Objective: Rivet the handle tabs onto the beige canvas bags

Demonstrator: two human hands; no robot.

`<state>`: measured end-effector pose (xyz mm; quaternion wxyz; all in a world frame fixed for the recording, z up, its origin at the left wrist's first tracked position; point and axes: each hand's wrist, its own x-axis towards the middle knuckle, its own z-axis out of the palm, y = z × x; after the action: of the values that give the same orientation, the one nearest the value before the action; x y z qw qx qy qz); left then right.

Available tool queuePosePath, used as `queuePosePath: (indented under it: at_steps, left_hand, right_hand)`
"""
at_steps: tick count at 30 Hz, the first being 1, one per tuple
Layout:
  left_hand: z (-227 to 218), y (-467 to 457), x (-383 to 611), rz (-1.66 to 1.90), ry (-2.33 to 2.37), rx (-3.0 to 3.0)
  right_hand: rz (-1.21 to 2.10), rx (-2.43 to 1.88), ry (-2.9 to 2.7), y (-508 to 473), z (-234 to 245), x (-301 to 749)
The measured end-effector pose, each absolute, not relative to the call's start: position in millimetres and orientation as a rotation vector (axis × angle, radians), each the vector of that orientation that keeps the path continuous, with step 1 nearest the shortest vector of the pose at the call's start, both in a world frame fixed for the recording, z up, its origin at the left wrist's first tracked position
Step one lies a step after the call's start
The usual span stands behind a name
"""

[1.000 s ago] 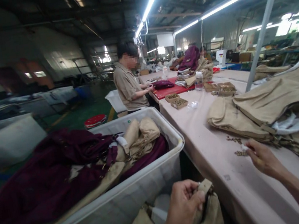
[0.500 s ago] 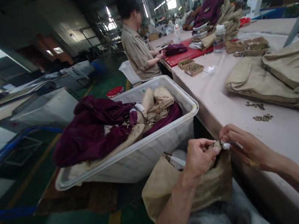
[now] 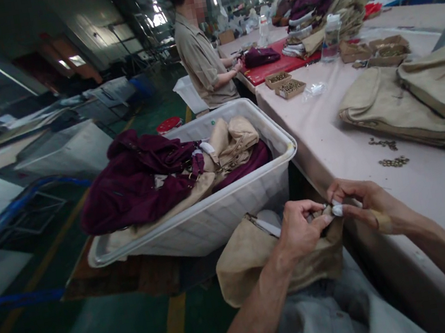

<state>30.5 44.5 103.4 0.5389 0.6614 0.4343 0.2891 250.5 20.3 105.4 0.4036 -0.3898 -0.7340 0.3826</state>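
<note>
A tan fabric bag (image 3: 243,268) rests on my lap at the table's left edge, some white stuffing showing at its opening. My left hand (image 3: 301,227) is closed on the bag's upper edge, thumb and fingers pinching the cloth. Close against it, my right hand (image 3: 360,203) pinches at the same edge, with white wrapping on a fingertip and a tan band on another finger. Whatever small piece lies between the right fingertips is too small to make out. Small brass-coloured studs (image 3: 393,162) lie in two little heaps on the table beyond my right hand.
A white plastic bin (image 3: 200,235) of purple and tan bags stands ahead on the left. On the pink-covered table (image 3: 328,137) are tan bags (image 3: 419,94), boxes of small metal parts (image 3: 290,88) and a clear bottle (image 3: 330,40). A co-worker (image 3: 201,50) stands beyond the bin.
My view has shifted slightly. My right hand has turned a little, its fingers still at the bag's edge. The left hand keeps its pinch.
</note>
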Motion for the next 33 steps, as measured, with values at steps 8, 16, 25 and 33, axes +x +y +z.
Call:
queuePosePath:
  at_steps: [8, 16, 25, 33]
  left_hand:
    - [102.8, 47.2, 27.9, 0.606, 0.956, 1.729]
    - [100.1, 36.7, 24.1, 0.618, 1.022, 1.757]
    - [90.1, 34.4, 12.8, 0.642, 1.040, 1.749]
    - [84.9, 35.8, 8.3, 0.692, 0.968, 1.592]
  right_hand:
    - [1.161, -1.102, -1.877, 16.6, 104.6, 258.6]
    - [1.173, -1.132, -2.023, 15.1, 101.3, 256.5]
    - [1.219, -1.126, -1.981, 9.8, 79.1, 239.3]
    - [1.351, -0.996, -1.899, 16.4, 82.0, 251.4]
